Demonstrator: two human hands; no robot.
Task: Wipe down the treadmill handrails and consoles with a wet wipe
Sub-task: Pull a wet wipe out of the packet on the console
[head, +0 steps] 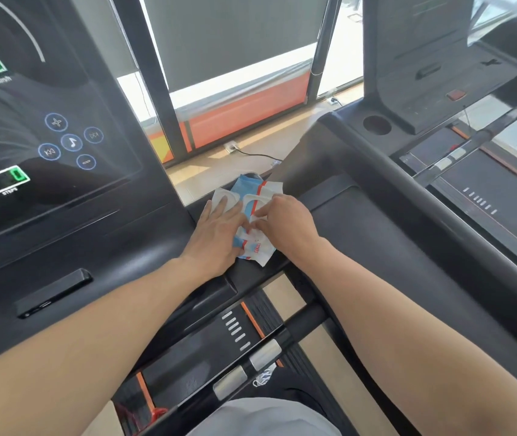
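A blue, white and red pack of wet wipes (247, 190) lies on the right shelf of the treadmill console (71, 247), its white lid flap open. My left hand (216, 234) lies flat on the pack with straight fingers, pressing it down. My right hand (285, 221) has its fingertips curled at the pack's opening, pinching at a white wipe (255, 220) there. The lit screen (46, 136) with green digits and round buttons fills the left. A black handrail (386, 184) runs diagonally on the right.
A second treadmill with a cup holder (377, 124) and red button (456, 95) stands at the right. A crossbar with silver grip sensors (265, 354) runs below my arms. A window with an orange panel (251, 108) and a floor cable (251, 152) lie ahead.
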